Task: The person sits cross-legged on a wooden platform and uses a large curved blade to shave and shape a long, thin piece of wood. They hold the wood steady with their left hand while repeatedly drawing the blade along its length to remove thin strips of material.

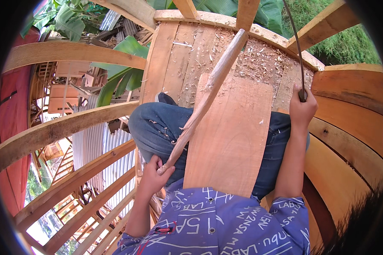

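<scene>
A long, peeled wooden stick [212, 91] slants up and away from my left knee, crossing above a flat board. My left hand [156, 175] is closed round its near, thinner end, where the wood looks freshly cut and ragged. My right hand [303, 106] grips a long knife [300, 55] at the right; its thin dark blade points up and away, seen nearly edge-on, apart from the stick. The knife's handle is mostly hidden in my fist. The wide, smooth board [230, 140] lies over my lap between my legs, with a few shavings on it.
Wood shavings [259, 57] cover the far plank floor [187, 59]. Wooden posts and rails [68, 123] surround me on the left and far side, and plank siding [349, 119] on the right. Banana leaves [119, 76] and corrugated metal sheets [102, 148] lie beyond the left rails.
</scene>
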A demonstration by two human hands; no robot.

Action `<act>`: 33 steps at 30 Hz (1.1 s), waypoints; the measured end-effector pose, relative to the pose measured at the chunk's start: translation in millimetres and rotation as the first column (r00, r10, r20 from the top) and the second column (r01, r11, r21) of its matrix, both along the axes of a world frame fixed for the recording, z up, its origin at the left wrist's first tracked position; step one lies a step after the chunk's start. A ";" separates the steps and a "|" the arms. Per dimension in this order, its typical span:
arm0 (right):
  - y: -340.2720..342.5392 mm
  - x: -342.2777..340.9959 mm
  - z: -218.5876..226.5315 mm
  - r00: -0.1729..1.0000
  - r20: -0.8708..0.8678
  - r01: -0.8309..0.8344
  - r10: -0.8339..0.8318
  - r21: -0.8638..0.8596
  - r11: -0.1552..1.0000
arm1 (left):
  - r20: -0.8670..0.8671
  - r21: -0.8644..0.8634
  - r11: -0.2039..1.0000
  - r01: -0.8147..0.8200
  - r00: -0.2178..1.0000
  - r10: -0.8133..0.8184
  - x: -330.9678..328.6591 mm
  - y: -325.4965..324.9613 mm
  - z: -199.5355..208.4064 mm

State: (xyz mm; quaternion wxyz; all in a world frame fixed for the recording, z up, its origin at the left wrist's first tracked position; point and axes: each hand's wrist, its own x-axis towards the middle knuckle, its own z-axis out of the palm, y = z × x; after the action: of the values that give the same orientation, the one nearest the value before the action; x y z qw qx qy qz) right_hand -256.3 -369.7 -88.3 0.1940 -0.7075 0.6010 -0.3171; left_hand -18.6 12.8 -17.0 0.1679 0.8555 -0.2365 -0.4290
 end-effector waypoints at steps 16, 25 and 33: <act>28.3 22.0 5.5 0.932 -0.245 -0.310 0.267 -0.156 0.938 | -0.206 0.182 0.983 0.037 0.978 0.002 25.8 -27.5 21.0; 25.0 17.3 7.1 0.939 -0.273 -0.270 0.209 -0.208 0.940 | -0.371 0.238 0.971 -0.005 0.924 0.096 33.7 -42.3 30.2; -1.1 -6.8 1.0 0.861 -0.500 0.067 -0.092 -0.068 0.995 | -0.470 0.144 0.989 0.015 0.881 0.055 42.7 -8.2 39.6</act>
State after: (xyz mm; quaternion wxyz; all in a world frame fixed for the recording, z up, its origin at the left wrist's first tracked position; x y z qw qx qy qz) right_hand -263.1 -370.8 -87.3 0.0006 -0.7448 0.6515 -0.1443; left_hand 24.1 4.6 22.7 0.1628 0.7374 -0.1482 -0.6386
